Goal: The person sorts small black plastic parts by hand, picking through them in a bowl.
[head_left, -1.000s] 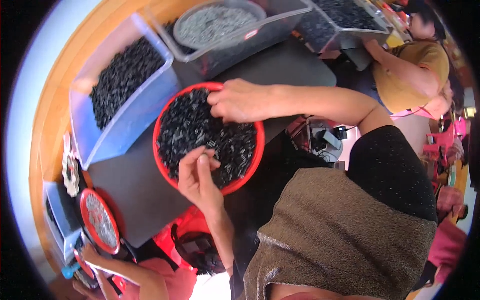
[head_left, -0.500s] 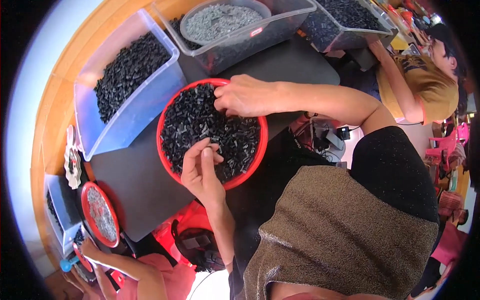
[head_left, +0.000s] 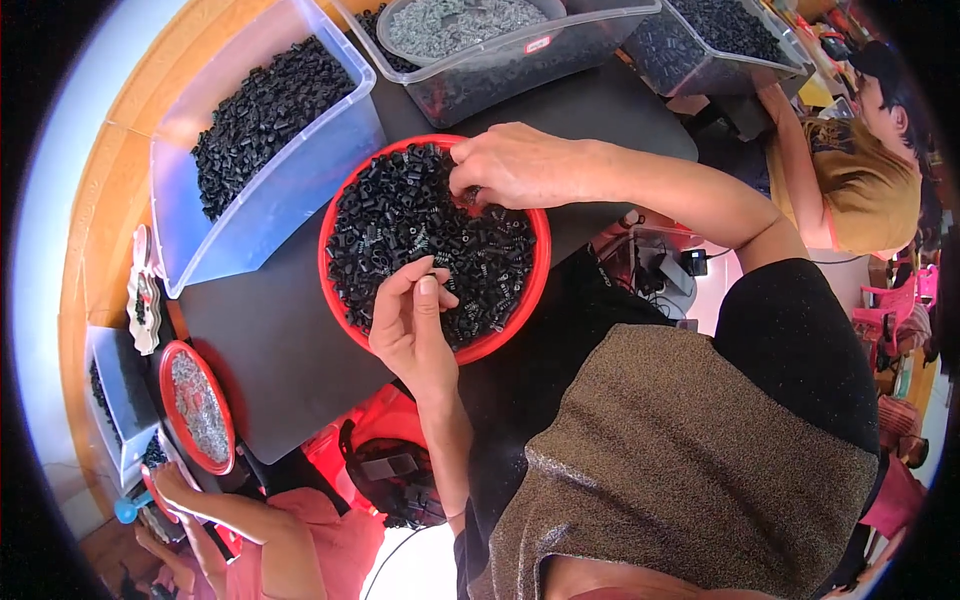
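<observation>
A red round basin (head_left: 541,290) holds a heap of small black plastic tube-like pieces (head_left: 400,190), with small metal springs scattered among them. My left hand (head_left: 415,325) is over the near side of the basin, thumb and forefinger pinched together. A tiny dark bit shows at its fingertips, too small to name. At the far right side of the basin, my right hand (head_left: 515,165) has its fingers curled down into the pieces. What those fingers hold, if anything, is hidden. Some red of the basin shows just below them.
The basin overlaps a dark tabletop (head_left: 270,370). Beyond it stand a clear bin of black pieces (head_left: 270,120), another bin (head_left: 500,85) carrying a tray of springs (head_left: 455,28), and a third bin (head_left: 720,60). Co-workers sit at lower left (head_left: 300,545) and upper right (head_left: 860,180).
The view has shifted slightly, so the basin appears a little further right. My right hand's fingers have shifted among the pieces, with red basin now showing under them. My left hand keeps its pinch.
</observation>
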